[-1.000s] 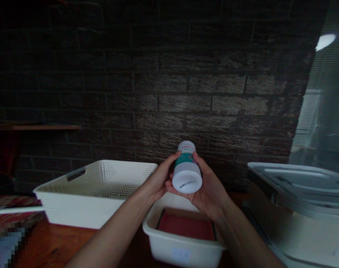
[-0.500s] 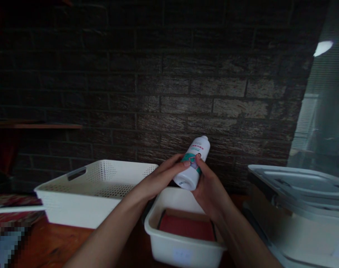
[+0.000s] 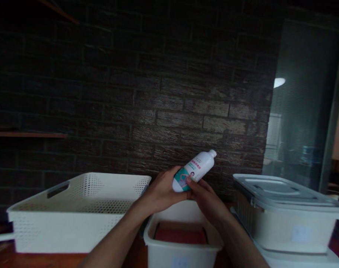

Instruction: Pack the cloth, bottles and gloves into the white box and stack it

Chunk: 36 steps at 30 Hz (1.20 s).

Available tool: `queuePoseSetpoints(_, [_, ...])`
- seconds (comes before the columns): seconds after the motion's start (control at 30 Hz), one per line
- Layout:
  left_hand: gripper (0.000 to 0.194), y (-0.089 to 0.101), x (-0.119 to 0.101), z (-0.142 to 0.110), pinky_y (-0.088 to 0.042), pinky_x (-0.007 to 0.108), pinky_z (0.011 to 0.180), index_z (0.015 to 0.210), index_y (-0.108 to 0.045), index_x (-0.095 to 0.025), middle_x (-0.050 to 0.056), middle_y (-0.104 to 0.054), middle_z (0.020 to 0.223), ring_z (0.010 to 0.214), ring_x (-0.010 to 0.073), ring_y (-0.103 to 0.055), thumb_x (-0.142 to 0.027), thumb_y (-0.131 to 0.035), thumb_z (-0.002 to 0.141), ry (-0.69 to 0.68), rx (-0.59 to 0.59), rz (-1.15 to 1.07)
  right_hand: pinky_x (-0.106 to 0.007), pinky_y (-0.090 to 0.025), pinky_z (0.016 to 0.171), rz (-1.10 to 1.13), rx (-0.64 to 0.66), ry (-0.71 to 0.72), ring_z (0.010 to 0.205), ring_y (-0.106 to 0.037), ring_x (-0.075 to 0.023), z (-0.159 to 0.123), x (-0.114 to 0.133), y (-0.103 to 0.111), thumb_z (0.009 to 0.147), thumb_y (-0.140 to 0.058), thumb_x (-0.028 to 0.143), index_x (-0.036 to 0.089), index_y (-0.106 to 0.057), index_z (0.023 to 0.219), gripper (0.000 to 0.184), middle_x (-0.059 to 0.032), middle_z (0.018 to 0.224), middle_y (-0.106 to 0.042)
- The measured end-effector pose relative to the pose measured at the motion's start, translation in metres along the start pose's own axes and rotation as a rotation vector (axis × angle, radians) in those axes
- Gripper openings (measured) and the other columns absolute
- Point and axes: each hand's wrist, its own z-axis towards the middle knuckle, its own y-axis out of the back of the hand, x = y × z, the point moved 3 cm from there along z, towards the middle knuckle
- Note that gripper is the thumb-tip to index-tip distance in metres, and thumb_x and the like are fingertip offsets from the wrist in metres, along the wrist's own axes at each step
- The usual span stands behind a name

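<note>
A white plastic bottle (image 3: 204,162) with a green and white printed label is tilted, its neck pointing up and to the right. My left hand (image 3: 163,188) wraps around its lower end. With thumb on the label, my right hand (image 3: 204,199) grips it from the right and below. Both hands hold the bottle above a white open bin (image 3: 183,249). Inside that bin lies a flat red item (image 3: 182,236) with dark edges, whose kind I cannot make out.
To the left stands a wide white perforated basket (image 3: 60,230). On the right is a lidded storage box (image 3: 287,219) with a grey-white lid. Behind everything rises a dark brick wall (image 3: 169,93), with a glass panel (image 3: 292,104) at right and a wooden shelf (image 3: 27,134) at left.
The bottle has tipped further to the right and turned, so its printed label shows more. My left hand has shifted to its lower end. The camera view has swung right and up.
</note>
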Motion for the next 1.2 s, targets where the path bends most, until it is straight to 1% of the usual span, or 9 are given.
queuePoseSetpoints(0.13, [0.039, -0.001, -0.006, 0.000, -0.046, 0.029, 0.068, 0.113, -0.070, -0.022, 0.003, -0.074, 0.099, 0.086, 0.0250, -0.069, -0.032, -0.081, 0.078, -0.077, 0.091, 0.047, -0.031, -0.053, 0.077, -0.329, 0.068, -0.049, 0.086, -0.070, -0.0190, -0.019, 0.003, 0.021, 0.089, -0.076, 0.055, 0.014, -0.074, 0.113, 0.048, -0.0086, 0.101, -0.076])
queuePoseSetpoints(0.33, [0.068, 0.016, -0.007, -0.016, -0.049, 0.035, 0.089, 0.137, -0.063, -0.024, 0.007, -0.070, 0.121, 0.110, 0.0310, -0.065, -0.021, -0.079, 0.072, -0.134, 0.083, 0.217, -0.034, -0.051, 0.063, -0.830, 0.092, 0.061, 0.071, -0.067, -0.0222, -0.070, 0.037, 0.036, 0.095, -0.070, 0.052, 0.020, -0.076, 0.110, 0.036, -0.0064, 0.084, -0.075])
queuePoseSetpoints(0.43, [0.076, 0.029, 0.000, -0.037, -0.048, 0.037, 0.093, 0.144, -0.059, -0.022, 0.009, -0.067, 0.125, 0.113, 0.0319, -0.063, -0.019, -0.076, 0.069, -0.128, 0.150, 0.330, -0.042, -0.056, 0.076, -1.150, -0.041, 0.381, 0.086, -0.071, -0.0272, -0.082, 0.070, 0.034, 0.098, -0.066, 0.048, 0.024, -0.075, 0.113, 0.030, -0.0097, 0.100, -0.076])
queuePoseSetpoints(0.5, [0.079, 0.032, 0.006, -0.049, -0.048, 0.038, 0.094, 0.147, -0.057, -0.022, 0.010, -0.066, 0.127, 0.115, 0.0327, -0.062, -0.018, -0.074, 0.070, -0.096, 0.213, 0.371, -0.049, -0.051, 0.102, -1.343, 0.045, 0.542, 0.121, -0.064, -0.0338, -0.075, 0.077, 0.025, 0.089, -0.077, 0.044, 0.023, -0.066, 0.136, 0.052, -0.0135, 0.132, -0.069])
queuePoseSetpoints(0.57, [0.081, 0.029, 0.013, -0.056, -0.048, 0.038, 0.095, 0.148, -0.056, -0.022, 0.010, -0.066, 0.128, 0.115, 0.0328, -0.062, -0.018, -0.074, 0.070, -0.071, 0.268, 0.370, -0.052, -0.040, 0.118, -1.518, 0.262, 0.427, 0.143, -0.047, -0.0381, -0.058, 0.065, 0.019, 0.077, -0.086, 0.041, 0.019, -0.047, 0.157, 0.091, -0.0170, 0.156, -0.052])
queuePoseSetpoints(0.6, [0.081, 0.026, 0.016, -0.058, -0.049, 0.038, 0.095, 0.148, -0.056, -0.023, 0.010, -0.066, 0.128, 0.114, 0.0324, -0.062, -0.019, -0.075, 0.069, -0.066, 0.294, 0.360, -0.052, -0.039, 0.118, -1.582, 0.362, 0.303, 0.142, -0.049, -0.0389, -0.048, 0.055, 0.019, 0.075, -0.087, 0.040, 0.017, -0.043, 0.159, 0.097, -0.0188, 0.157, -0.051])
queuePoseSetpoints(0.8, [0.081, 0.002, 0.029, -0.047, -0.050, 0.039, 0.097, 0.143, -0.061, -0.022, 0.009, -0.069, 0.125, 0.114, 0.0319, -0.064, -0.018, -0.078, 0.064, -0.063, 0.409, 0.346, -0.044, -0.055, 0.091, -1.554, 0.449, 0.149, 0.108, -0.072, -0.0358, -0.025, 0.012, 0.038, 0.071, -0.087, 0.046, 0.016, -0.063, 0.136, 0.076, -0.0157, 0.123, -0.074])
queuePoseSetpoints(1.0, [0.071, -0.024, 0.036, -0.042, -0.051, 0.040, 0.097, 0.135, -0.066, -0.023, 0.010, -0.073, 0.127, 0.114, 0.0320, -0.067, -0.021, -0.081, 0.065, -0.050, 0.499, 0.309, -0.041, -0.056, 0.089, -1.567, 0.442, 0.099, 0.110, -0.073, -0.0367, -0.032, -0.009, 0.054, 0.073, -0.085, 0.048, 0.015, -0.067, 0.130, 0.068, -0.0184, 0.123, -0.075])
queuePoseSetpoints(1.2, [0.055, -0.034, 0.026, -0.054, -0.054, 0.038, 0.097, 0.129, -0.069, -0.022, 0.010, -0.074, 0.128, 0.113, 0.0297, -0.069, -0.028, -0.081, 0.075, -0.026, 0.541, 0.218, -0.040, -0.056, 0.085, -1.596, 0.486, 0.078, 0.106, -0.075, -0.0370, -0.034, -0.011, 0.046, 0.072, -0.082, 0.054, 0.017, -0.072, 0.123, 0.064, -0.0170, 0.118, -0.078])
